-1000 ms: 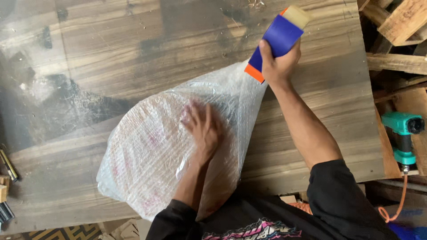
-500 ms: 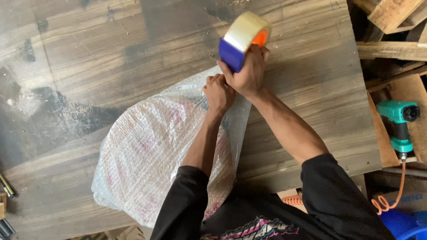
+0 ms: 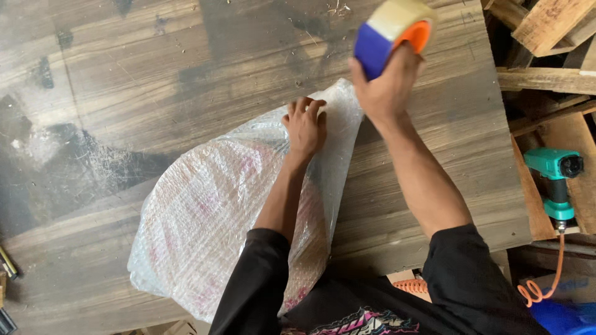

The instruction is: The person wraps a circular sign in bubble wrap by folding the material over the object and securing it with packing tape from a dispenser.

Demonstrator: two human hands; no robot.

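Observation:
A round flat object wrapped in clear bubble wrap (image 3: 211, 217) lies on the dark wooden tabletop (image 3: 155, 80). My left hand (image 3: 305, 127) presses down on the wrap near its far gathered end, fingers bent onto the plastic. My right hand (image 3: 386, 87) is raised just right of that end and grips a tape dispenser (image 3: 392, 34) with a blue body, an orange core and a roll of clear tape. Whether a strip of tape runs from the roll to the wrap is not visible.
A teal power tool (image 3: 555, 180) with an orange coiled hose (image 3: 540, 279) rests on wooden boards to the right. Stacked timber pieces (image 3: 546, 37) fill the top right corner. Small tools (image 3: 7, 267) poke in at the left edge.
My left hand slid from the middle of the wrap up to its far end. My right hand came in from the right with the tape dispenser, then lifted slightly away.

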